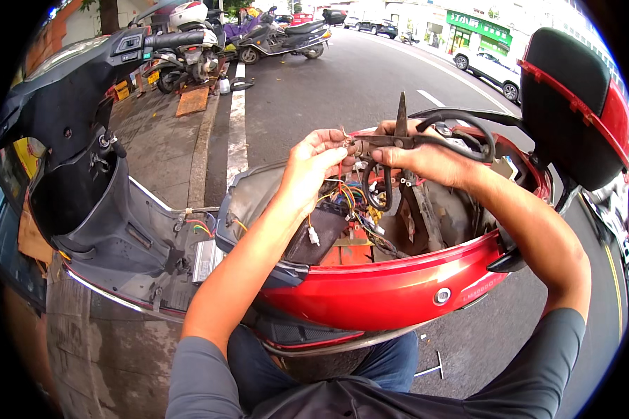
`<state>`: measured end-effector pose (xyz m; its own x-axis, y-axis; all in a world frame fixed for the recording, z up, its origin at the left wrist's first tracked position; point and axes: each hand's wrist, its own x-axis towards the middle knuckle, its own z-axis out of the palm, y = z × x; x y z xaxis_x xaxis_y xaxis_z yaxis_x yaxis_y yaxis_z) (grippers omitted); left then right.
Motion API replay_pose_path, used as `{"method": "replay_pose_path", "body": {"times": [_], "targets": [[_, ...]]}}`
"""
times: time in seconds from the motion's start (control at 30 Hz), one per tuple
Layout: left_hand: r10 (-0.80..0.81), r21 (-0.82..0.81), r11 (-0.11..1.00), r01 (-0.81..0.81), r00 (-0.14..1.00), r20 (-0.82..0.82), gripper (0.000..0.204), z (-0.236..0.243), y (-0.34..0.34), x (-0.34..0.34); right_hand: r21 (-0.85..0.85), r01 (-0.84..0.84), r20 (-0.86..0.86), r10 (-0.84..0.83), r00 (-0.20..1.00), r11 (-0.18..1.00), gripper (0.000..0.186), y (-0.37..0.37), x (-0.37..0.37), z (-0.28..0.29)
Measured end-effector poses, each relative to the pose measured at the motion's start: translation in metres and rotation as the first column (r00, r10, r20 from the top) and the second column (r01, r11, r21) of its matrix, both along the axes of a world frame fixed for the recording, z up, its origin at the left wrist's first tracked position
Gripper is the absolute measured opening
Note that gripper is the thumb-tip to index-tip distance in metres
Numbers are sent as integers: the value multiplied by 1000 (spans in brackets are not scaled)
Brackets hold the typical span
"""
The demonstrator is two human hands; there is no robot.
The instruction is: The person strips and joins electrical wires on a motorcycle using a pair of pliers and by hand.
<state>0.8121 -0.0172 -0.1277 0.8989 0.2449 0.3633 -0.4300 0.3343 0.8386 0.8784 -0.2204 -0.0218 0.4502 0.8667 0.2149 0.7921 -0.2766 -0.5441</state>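
My left hand [307, 167] pinches the end of a thin wire [346, 138] between thumb and fingertips, above the scooter's open seat bay. A pair of large dark scissors [402, 119] is in my right hand [430, 159]. Their blades are spread: one points up and away, the other reaches left to the wire at my left fingertips. Whether that blade touches the wire is too small to tell. Below both hands, a tangle of coloured wires [353, 199] with a white connector [313, 235] lies in the bay of the red scooter [377, 297].
The scooter's black front part [84, 140] rises at left, and a red and black top box [566, 105] stands at right. A metal T-shaped tool [439, 364] lies on the ground by my legs. Parked scooters [286, 38] and a white car [489, 68] are farther off.
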Motion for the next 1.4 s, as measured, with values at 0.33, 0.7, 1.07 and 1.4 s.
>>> {"method": "replay_pose_path", "body": {"times": [0.33, 0.7, 1.07, 1.4], "targets": [[-11, 24, 1000, 12, 1000, -7, 19, 1, -6, -2, 128, 20, 335, -63, 940, 992, 28, 11, -6, -11], [-128, 5, 992, 129, 988, -87, 15, 3, 2, 1, -83, -25, -129, 14, 992, 996, 28, 22, 3, 4], [295, 456, 832, -317, 948, 121, 12, -11, -3, 15, -45, 73, -447, -86, 890, 996, 34, 32, 41, -35], [384, 695, 604, -390, 906, 175, 17, -3, -3, 9, 40, 94, -331, -75, 941, 995, 28, 32, 35, -40]]}}
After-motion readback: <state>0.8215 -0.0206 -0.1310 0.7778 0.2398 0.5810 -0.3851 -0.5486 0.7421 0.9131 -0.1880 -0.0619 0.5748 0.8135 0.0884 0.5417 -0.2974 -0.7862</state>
